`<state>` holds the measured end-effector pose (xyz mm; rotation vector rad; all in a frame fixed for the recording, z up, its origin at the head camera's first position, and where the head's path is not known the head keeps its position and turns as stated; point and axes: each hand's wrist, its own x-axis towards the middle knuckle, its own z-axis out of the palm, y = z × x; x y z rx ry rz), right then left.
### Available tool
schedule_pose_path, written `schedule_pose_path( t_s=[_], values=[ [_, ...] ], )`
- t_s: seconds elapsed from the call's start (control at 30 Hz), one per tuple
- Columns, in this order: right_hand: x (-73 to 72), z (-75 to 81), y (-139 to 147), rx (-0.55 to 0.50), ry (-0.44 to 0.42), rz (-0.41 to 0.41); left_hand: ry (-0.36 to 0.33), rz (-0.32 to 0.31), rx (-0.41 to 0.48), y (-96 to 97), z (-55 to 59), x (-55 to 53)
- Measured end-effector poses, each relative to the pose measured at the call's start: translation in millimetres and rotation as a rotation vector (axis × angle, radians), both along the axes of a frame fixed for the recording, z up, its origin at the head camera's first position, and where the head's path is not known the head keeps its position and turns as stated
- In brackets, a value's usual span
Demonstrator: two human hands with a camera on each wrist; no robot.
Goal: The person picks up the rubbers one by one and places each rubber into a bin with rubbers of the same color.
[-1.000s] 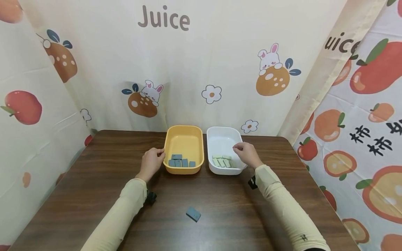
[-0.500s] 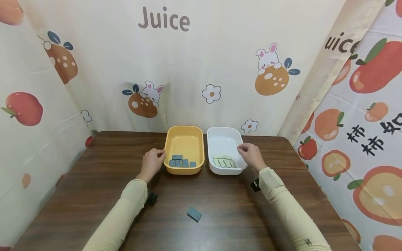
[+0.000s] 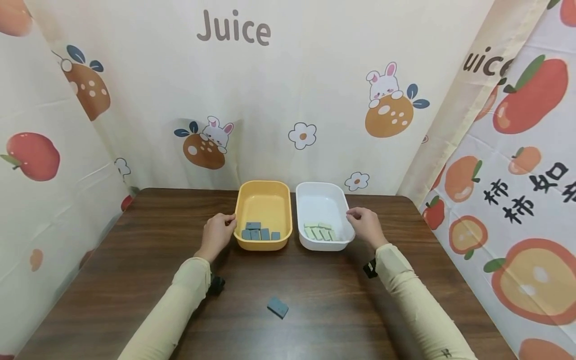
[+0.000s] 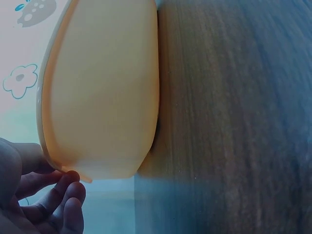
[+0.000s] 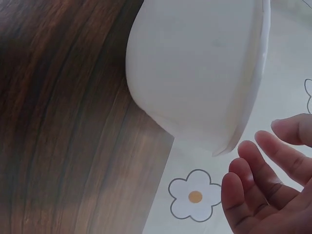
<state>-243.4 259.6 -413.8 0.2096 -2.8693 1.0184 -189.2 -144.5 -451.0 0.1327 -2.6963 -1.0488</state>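
Note:
In the head view, my left hand point(image 3: 216, 235) is at the left rim of a yellow plastic bin point(image 3: 265, 202). The left wrist view shows thumb and fingers pinching that rim point(image 4: 43, 122). Several dark blue-grey blocks point(image 3: 253, 234) lie at the bin's near end. Beside it stands a white plastic bin point(image 3: 319, 205) with several pale green blocks point(image 3: 320, 232) at its near end. My right hand point(image 3: 366, 225) is just off the white bin's right rim. In the right wrist view its relaxed fingers point(image 5: 263, 178) hold nothing, thumb apart from them.
One loose blue-grey block point(image 3: 278, 307) lies on the brown wooden table point(image 3: 315, 290), between my forearms and nearer to me. A fruit-patterned curtain point(image 3: 261, 100) hangs behind the bins at the table's far edge, with more curtain at both sides.
My right hand has drawn back to the right, from over the white bin to outside its right rim. The left hand stays on the yellow bin's rim; the blocks keep their places.

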Motion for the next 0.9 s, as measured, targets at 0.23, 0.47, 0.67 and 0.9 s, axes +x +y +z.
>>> schedule_pose_path(
  t_s=[0.23, 0.47, 0.67, 0.9],
  values=[
    [4.4, -1.0, 5.0, -0.009, -0.031, -0.041, -0.005, -0.006, 0.005, -0.2, 0.1, 0.9],
    [5.8, -5.9, 7.5, 0.01, -0.092, -0.057, -0.006, -0.005, 0.008, 0.0, 0.7, 1.0],
    [6.6, -9.3, 7.7, -0.002, -0.094, -0.07, -0.003, 0.002, 0.019, -0.4, 0.1, 0.9],
    [8.7, -14.4, 9.2, 0.029, -0.115, -0.082, -0.01, -0.006, 0.025, -0.5, 0.6, 0.9]
  ],
)
